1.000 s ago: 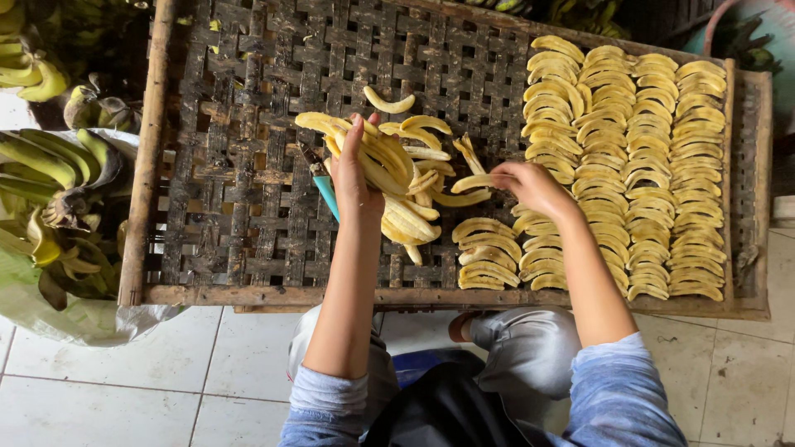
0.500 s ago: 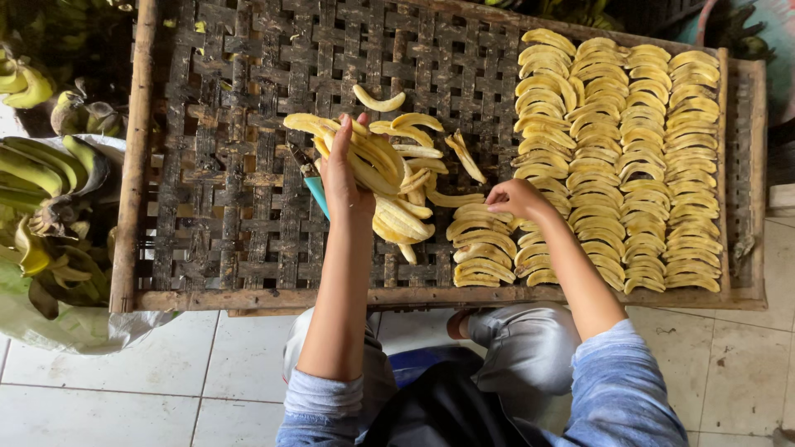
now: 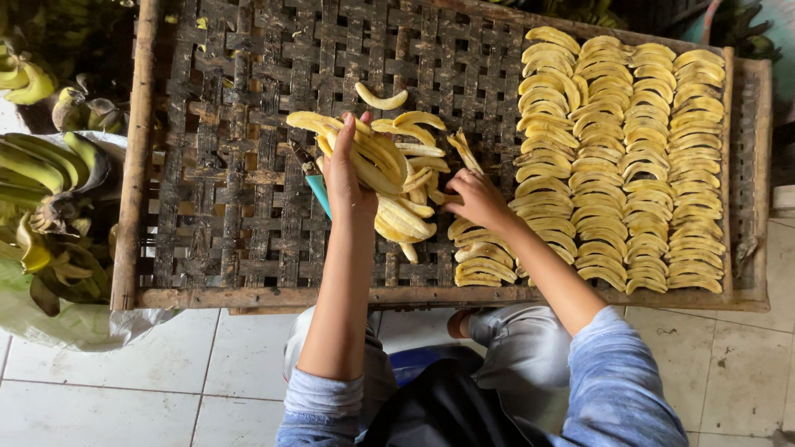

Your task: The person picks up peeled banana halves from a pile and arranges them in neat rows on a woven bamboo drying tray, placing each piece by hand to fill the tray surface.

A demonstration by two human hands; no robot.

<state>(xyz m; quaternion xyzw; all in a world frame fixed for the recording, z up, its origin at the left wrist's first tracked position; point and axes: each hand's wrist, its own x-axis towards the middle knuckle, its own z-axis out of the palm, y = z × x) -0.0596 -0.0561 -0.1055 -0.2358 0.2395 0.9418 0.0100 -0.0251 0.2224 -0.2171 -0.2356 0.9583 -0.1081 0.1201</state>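
Right hand [image 3: 472,197] shifted left | banana pile [image 3: 389,178] between hands

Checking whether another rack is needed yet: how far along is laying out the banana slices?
Done: the neat rows cover the woven rack's right side. In hand: left hand rests on the loose pile; right hand reaches beside a short, unfinished row. Left: the pile, and the rack's bare left half.

blue-ish faded long sleeves pushed up past the elbows, light grey trousers, dark apron over the lap, bare forearms
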